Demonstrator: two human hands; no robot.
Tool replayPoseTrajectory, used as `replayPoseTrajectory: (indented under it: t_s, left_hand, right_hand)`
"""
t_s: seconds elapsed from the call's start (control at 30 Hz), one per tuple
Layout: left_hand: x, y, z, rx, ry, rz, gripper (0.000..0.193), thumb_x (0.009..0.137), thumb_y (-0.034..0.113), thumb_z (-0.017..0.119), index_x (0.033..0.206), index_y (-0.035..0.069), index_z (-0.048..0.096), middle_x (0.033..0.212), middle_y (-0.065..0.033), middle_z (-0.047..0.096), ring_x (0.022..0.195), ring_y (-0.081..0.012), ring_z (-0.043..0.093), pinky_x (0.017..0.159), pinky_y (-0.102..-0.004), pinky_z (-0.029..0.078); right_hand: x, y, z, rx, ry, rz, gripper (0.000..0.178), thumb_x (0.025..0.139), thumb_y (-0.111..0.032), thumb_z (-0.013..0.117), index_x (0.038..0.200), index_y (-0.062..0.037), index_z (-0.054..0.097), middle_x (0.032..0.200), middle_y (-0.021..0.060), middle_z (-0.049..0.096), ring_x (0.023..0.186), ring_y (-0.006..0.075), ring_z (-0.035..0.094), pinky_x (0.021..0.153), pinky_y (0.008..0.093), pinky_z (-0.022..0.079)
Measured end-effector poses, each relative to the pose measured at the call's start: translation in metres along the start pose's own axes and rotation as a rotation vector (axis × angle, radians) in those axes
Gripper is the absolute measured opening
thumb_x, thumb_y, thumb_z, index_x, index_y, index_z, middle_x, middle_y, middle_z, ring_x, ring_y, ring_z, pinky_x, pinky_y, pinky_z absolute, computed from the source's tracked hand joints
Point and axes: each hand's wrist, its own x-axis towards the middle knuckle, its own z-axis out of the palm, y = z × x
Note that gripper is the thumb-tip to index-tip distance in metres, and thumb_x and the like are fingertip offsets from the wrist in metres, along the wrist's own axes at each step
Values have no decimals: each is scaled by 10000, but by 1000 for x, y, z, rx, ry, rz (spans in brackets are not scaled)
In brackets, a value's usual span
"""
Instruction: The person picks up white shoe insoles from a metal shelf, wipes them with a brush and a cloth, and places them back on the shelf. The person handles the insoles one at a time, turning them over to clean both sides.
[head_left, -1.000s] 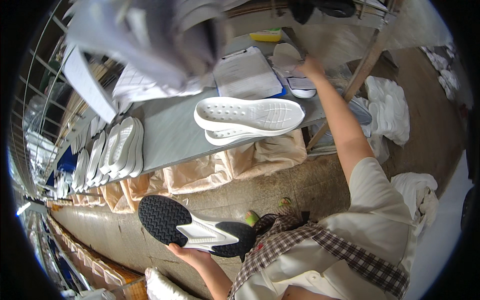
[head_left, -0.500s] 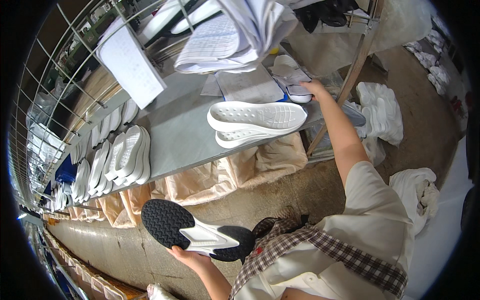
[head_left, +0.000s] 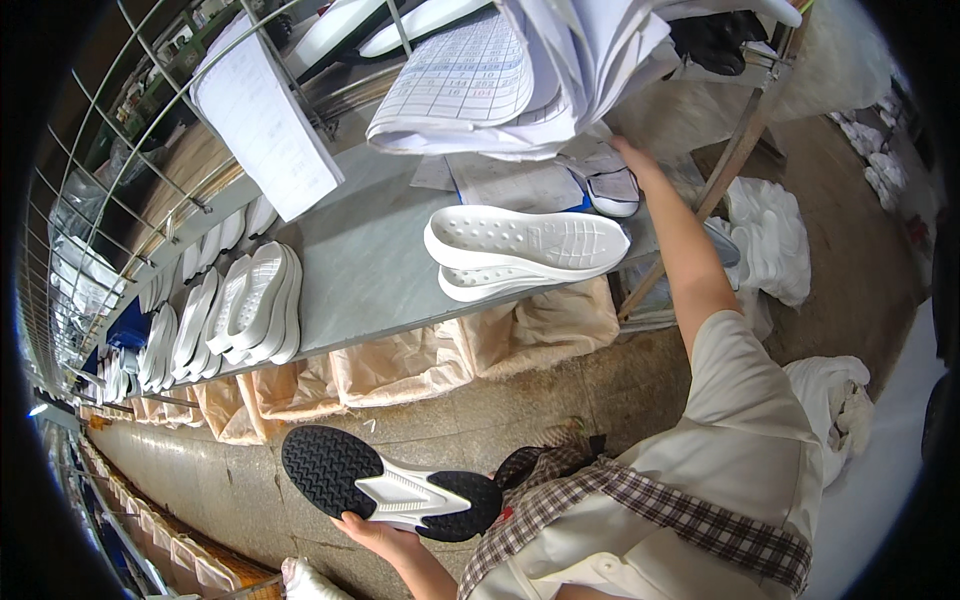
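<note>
My left hand (head_left: 378,538) is closed on the edge of a shoe sole (head_left: 408,490), white in the middle with black treaded pads at both ends, its tread side facing up. At the far end of the grey shelf, my right hand (head_left: 632,158) reaches past a white sole (head_left: 614,192) with grey paper-like pieces lying on it. The fingers of that hand are mostly hidden, and hanging papers cover part of the spot. Nearer on the shelf, two white soles (head_left: 525,240) lie stacked, hollow side up.
A folded sheaf of papers (head_left: 520,90) hangs from the wire rack (head_left: 150,100) over the shelf (head_left: 355,260). Several white soles (head_left: 262,305) stand at the left. Fabric bins (head_left: 400,365) sit below. A rusty post (head_left: 735,160) rises beside my right arm.
My right hand has moved slightly farther away along the sole at the far end. My left hand and its sole have dropped a little. The view has shifted slightly.
</note>
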Motion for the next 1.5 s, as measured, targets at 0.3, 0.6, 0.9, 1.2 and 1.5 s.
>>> replayPoseTrajectory:
  t_s: [0.3, 0.6, 0.9, 1.2, 1.5]
  left_hand:
    - [-12, -4, 28, 17, 30, 43, 916, 716, 569, 711, 1363, 59, 311, 1284, -158, 435, 1151, -321, 495, 942, -449, 460]
    - [-7, -21, 35, 41, 42, 64, 816, 795, 503, 614, 1383, 44, 285, 1344, -176, 404, 1210, -336, 452, 1002, -456, 398]
    - [-16, -27, 38, 104, 161, 88, 906, 787, 645, 597, 1342, -20, 332, 1287, -178, 437, 1181, -301, 463, 988, -418, 398]
    - [-32, -24, 39, 126, 144, 82, 923, 749, 639, 640, 1358, 16, 333, 1318, -166, 418, 1193, -313, 454, 998, -433, 397]
    - [-8, -37, 30, -44, 16, 73, 792, 801, 541, 625, 1324, 22, 333, 1322, -162, 416, 1198, -308, 449, 1006, -452, 383]
  right_hand:
    - [63, 2, 18, -712, -284, -283, 757, 639, -374, 806, 1304, -137, 532, 1150, 91, 642, 963, 263, 615, 772, 384, 497]
    - [44, -52, -4, -135, -329, -67, 301, 667, -270, 780, 820, -30, 684, 762, 79, 651, 682, 206, 598, 603, 359, 479]
    - [98, -64, 77, 707, -292, -27, 174, 791, -187, 696, 857, -34, 648, 755, 80, 594, 666, 202, 561, 563, 328, 434]
    - [55, -29, 48, -634, 83, -447, 313, 795, -237, 593, 1010, -14, 640, 1007, 199, 619, 950, 325, 600, 802, 413, 477]
    - [-8, -26, 7, -884, 84, -406, 274, 796, -172, 530, 972, -28, 683, 1060, 224, 640, 1021, 358, 616, 868, 445, 487]
